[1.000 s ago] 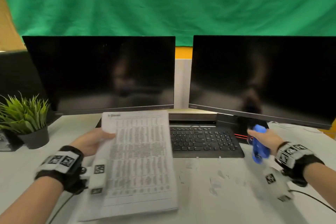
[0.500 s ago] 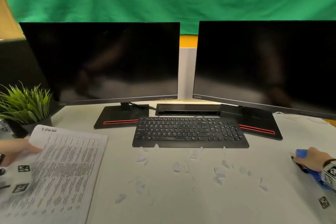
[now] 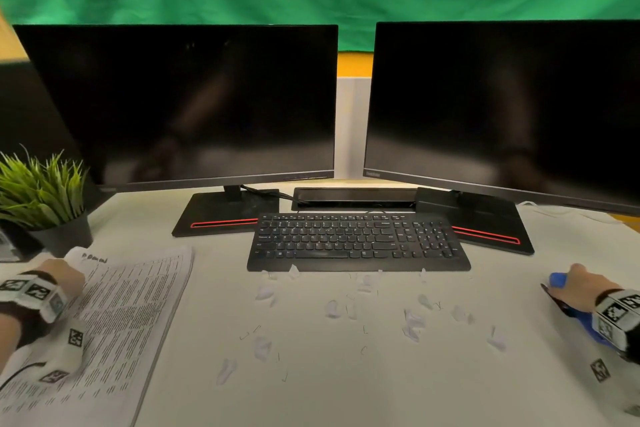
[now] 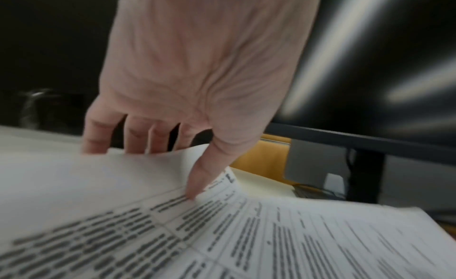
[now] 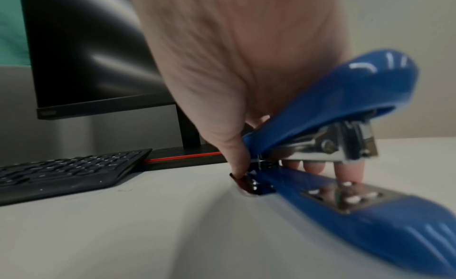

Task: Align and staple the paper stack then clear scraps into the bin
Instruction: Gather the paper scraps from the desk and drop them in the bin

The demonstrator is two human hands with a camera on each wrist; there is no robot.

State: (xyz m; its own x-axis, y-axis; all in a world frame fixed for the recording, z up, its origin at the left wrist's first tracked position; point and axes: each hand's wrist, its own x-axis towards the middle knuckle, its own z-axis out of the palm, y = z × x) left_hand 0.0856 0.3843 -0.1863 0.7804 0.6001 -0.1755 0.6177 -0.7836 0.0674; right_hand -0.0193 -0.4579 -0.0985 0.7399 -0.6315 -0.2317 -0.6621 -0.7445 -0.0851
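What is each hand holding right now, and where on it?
The left hand pinches the paper stack at its top corner, thumb on top. The right hand grips the blue stapler near its hinge end.

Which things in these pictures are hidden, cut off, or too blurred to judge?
- Bin: in no view.
- Staple in the paper stack: head view, the left hand covers the near corner; left wrist view too blurred.
- Printed text: motion blur, unreadable.
- Stapler rear end: head view, hidden by the right hand and wristband.
- Paper scraps: too small to count exactly.
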